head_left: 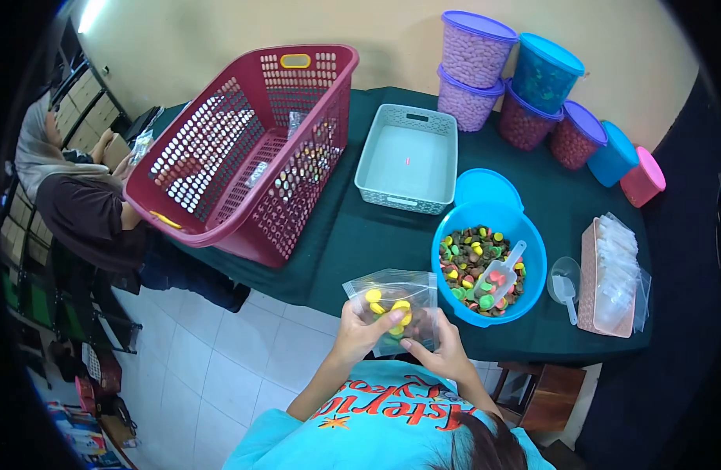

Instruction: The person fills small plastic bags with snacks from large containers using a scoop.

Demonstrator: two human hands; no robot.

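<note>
A clear zip bag (pixel 419 296) with yellow, green and brown candy-like pieces is held in front of my chest. My left hand (pixel 357 335) grips its left side, thumb across the front over the yellow pieces. On the lower right, my right hand (pixel 443 352) has its fingers and thumb closed on the same bag. Just beyond my right hand stands a blue bowl (pixel 530 227) of brown, yellow, green and pink pieces. A translucent scoop (pixel 504 270) rests in it, with pink and green pieces showing through. The bowl's blue lid (pixel 489 186) lies partly behind it.
A maroon perforated basket (pixel 270 244) stands at left, a grey-green tray (pixel 415 153) beside it. Several lidded tubs (pixel 474 51) line the wall. At right are a pink basket (pixel 587 301) of plastic bags and a small scoop (pixel 565 294). Another person (pixel 82 204) is at far left.
</note>
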